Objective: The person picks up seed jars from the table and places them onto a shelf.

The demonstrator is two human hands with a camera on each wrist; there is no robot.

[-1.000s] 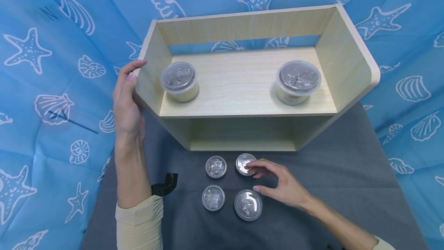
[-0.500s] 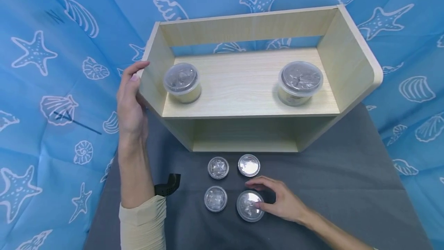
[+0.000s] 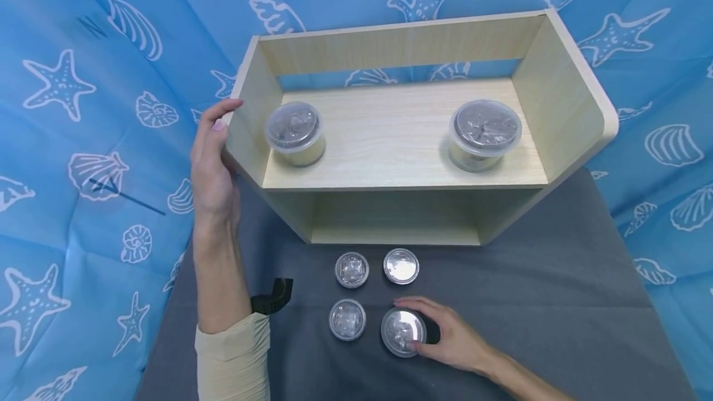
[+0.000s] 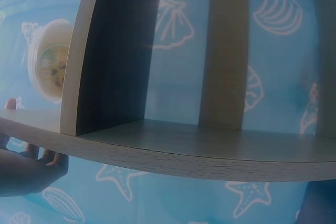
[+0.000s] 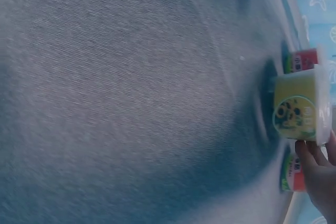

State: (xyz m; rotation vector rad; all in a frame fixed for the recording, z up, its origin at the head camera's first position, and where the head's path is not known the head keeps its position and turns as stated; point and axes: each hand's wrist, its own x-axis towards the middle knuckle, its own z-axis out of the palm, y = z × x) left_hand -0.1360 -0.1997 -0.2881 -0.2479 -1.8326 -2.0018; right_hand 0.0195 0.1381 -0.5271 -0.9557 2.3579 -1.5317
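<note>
A two-tier wooden shelf (image 3: pixel 398 135) stands at the back of the table, and my left hand (image 3: pixel 214 166) grips the edge of its left side panel. In the left wrist view, the fingers of that hand (image 4: pixel 37 169) lie under the panel edge. My right hand (image 3: pixel 448 333) holds the larger clear-lidded tub (image 3: pixel 400 330) at the front right of a small group, thumb on its near side and fingers on its far side. The right wrist view shows the tub's yellow label (image 5: pixel 296 106), with fingertips against the side.
Three smaller lidded tubs, at back left (image 3: pixel 351 270), back right (image 3: pixel 401 266) and front left (image 3: pixel 347 319), stand beside it on the grey cloth (image 3: pixel 546 296). Two large tubs, left (image 3: pixel 303 150) and right (image 3: pixel 473 156), sit on the shelf's upper tier. Blue curtain (image 3: pixel 128 228) hangs behind.
My right hand has moved from the back right small tub toward me, onto the larger front tub, and closed around it. The left hand keeps its hold on the shelf.
</note>
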